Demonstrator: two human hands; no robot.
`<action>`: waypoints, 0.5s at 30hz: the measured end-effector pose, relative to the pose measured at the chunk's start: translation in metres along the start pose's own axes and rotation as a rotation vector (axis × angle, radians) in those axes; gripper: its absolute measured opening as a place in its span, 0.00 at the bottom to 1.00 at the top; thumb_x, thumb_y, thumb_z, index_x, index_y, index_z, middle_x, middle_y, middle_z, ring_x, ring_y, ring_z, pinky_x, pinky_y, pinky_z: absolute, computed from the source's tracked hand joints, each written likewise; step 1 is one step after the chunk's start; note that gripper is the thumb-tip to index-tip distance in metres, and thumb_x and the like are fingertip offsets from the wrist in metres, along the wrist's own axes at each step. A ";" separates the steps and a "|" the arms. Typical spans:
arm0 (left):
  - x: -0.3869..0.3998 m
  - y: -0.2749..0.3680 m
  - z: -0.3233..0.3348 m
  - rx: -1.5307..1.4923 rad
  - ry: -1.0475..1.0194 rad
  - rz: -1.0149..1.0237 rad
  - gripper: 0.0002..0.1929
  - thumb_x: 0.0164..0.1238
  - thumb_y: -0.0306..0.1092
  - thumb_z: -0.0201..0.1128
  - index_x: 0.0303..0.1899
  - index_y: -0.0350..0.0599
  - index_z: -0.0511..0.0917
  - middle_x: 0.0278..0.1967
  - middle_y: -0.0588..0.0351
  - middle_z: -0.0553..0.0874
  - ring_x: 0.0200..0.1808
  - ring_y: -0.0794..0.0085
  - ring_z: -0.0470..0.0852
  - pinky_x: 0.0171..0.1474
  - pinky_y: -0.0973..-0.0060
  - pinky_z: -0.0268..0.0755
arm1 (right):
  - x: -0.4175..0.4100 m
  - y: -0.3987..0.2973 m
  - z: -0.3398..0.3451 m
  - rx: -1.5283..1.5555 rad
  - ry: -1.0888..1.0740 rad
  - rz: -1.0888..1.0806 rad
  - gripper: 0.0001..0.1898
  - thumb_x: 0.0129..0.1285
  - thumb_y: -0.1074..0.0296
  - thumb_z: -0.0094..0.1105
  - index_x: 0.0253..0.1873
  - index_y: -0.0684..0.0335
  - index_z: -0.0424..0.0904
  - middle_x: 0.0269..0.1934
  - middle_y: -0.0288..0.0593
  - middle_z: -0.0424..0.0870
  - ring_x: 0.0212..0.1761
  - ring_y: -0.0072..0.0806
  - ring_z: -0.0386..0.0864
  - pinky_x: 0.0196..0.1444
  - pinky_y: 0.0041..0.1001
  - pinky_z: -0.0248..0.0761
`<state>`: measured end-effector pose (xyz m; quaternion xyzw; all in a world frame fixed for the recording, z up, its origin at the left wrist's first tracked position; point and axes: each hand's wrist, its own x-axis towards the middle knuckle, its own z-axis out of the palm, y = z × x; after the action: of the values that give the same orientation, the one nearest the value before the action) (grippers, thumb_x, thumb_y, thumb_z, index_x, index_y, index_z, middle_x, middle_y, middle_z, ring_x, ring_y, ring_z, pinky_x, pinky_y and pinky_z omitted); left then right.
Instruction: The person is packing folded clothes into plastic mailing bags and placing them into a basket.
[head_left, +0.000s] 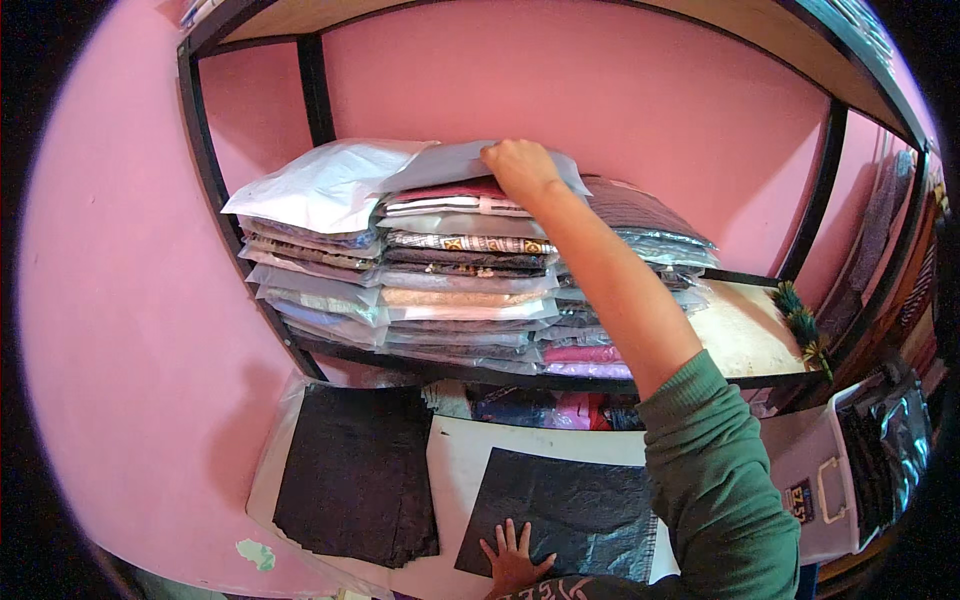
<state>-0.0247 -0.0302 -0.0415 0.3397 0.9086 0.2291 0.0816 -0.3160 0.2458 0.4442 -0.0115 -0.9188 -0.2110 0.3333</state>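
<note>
My right hand (523, 171), at the end of a green sleeve, grips the edge of a frosted plastic garment bag (442, 166) on top of the middle stack of bagged folded clothes (469, 259). Dark red and striped cloth shows just below it. Low in the picture, my left hand (515, 559) lies flat with spread fingers on the lower edge of a black plastic mailing bag (566, 502). To its left, a pile of black plastic bags (356, 472) rests on the white table (450, 465).
A black metal-framed shelf (480, 375) holds the stacks against a pink wall (570, 82). On the left stack lies a white bag (315, 184). Green tinsel-like decoration (801, 322) sits at the shelf's right end. A plastic bin (817, 480) with black packages stands at the right.
</note>
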 end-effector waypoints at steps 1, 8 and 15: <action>0.001 -0.001 0.000 0.006 0.004 -0.004 0.46 0.52 0.73 0.51 0.67 0.48 0.59 0.69 0.37 0.51 0.70 0.43 0.44 0.60 0.29 0.28 | -0.002 0.001 -0.003 0.022 0.031 0.028 0.11 0.54 0.74 0.53 0.43 0.59 0.78 0.35 0.47 0.83 0.39 0.42 0.82 0.41 0.37 0.76; 0.004 0.000 0.002 0.040 0.058 0.007 0.45 0.51 0.71 0.53 0.66 0.48 0.60 0.68 0.39 0.53 0.70 0.44 0.47 0.61 0.30 0.29 | -0.076 0.059 -0.078 0.143 0.212 -0.016 0.16 0.49 0.75 0.57 0.45 0.56 0.78 0.44 0.45 0.81 0.41 0.44 0.80 0.42 0.38 0.75; -0.003 0.002 0.001 0.066 0.061 0.051 0.47 0.52 0.71 0.53 0.68 0.48 0.57 0.69 0.40 0.50 0.70 0.45 0.47 0.62 0.32 0.27 | -0.278 0.088 -0.164 0.185 0.368 0.115 0.21 0.47 0.80 0.59 0.50 0.61 0.78 0.44 0.47 0.81 0.44 0.41 0.80 0.47 0.31 0.74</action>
<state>-0.0211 -0.0307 -0.0420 0.3580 0.9087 0.2115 0.0367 0.0137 0.2940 0.4191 0.0052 -0.8558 -0.1047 0.5065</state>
